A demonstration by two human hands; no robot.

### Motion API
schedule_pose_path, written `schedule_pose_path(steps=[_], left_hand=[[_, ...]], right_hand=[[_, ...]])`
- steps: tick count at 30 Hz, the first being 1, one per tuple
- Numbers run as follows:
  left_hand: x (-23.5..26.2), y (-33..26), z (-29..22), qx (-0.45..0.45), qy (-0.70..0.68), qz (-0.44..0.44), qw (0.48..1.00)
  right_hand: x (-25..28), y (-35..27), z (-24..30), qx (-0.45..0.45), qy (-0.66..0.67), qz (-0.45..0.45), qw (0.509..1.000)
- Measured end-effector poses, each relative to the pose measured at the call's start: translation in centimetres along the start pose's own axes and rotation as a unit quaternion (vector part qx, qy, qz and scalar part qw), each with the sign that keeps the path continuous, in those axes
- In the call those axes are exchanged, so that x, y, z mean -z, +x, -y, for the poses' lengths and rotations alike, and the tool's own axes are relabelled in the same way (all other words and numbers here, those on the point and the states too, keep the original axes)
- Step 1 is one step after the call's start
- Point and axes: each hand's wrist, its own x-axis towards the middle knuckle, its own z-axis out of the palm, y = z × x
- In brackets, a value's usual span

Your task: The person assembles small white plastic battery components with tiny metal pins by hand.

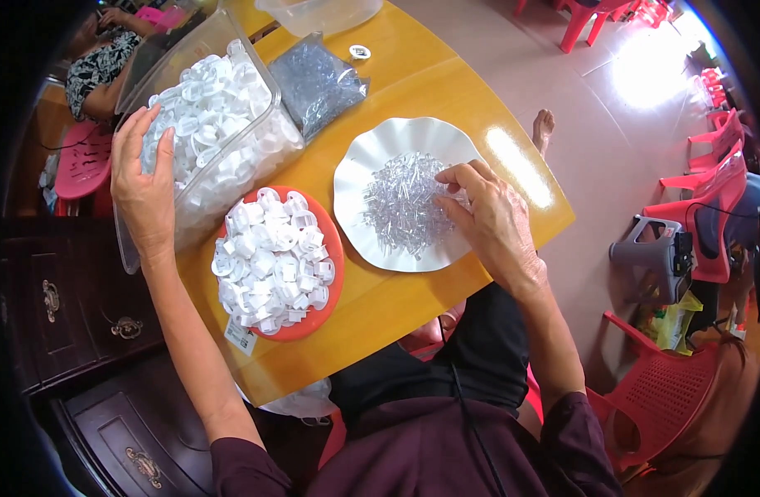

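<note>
My left hand [144, 184] is at the near left side of a clear plastic bin [270, 81] heaped with white plastic pieces [210, 112]. Its fingers are stretched and the thumb stands apart, with nothing visible in it. Over the right part of a white wavy-rimmed plate [359, 153] is my right hand [497, 224]. Its thumb and forefinger are curved, with a gap between their tips, beside a pile of small clear stick-like pieces [405, 203]. Between bin and plate, a red round dish [334, 286] bears a mound of white plastic pieces with rings [272, 261].
A bag of clear pieces [318, 87], a small round white piece [360, 52] and a clear tub [322, 15] are at the far side of the yellow table [446, 74]. Dark drawers [82, 306] stand left. Another person [106, 62] sits far left. Red chairs [670, 389] are right.
</note>
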Motion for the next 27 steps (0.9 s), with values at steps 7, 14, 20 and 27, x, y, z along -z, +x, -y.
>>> schedule_pose_path(steps=[7,14,20,27], left_hand=[[0.8,-1.1,-1.8,-0.027,-0.054,-0.079,0.995],[2.4,-8.1,-12.3,0.078,-0.317,-0.015,0.945],[1.3,-12.2,-17.2,0.191,-0.472,0.108,0.854],[1.1,-14.2,-18.8,0.357,-0.599,0.174,0.696]], right_hand=[[-0.1,-0.4,-0.3,0.002,0.035,-0.019,0.999],[-0.7,-1.1,-0.7,-0.035,0.286,-0.011,0.957],[-0.8,-2.4,1.0,-0.16,0.549,0.071,0.817],[-3.0,-4.4,2.5,-0.191,0.677,0.127,0.699]])
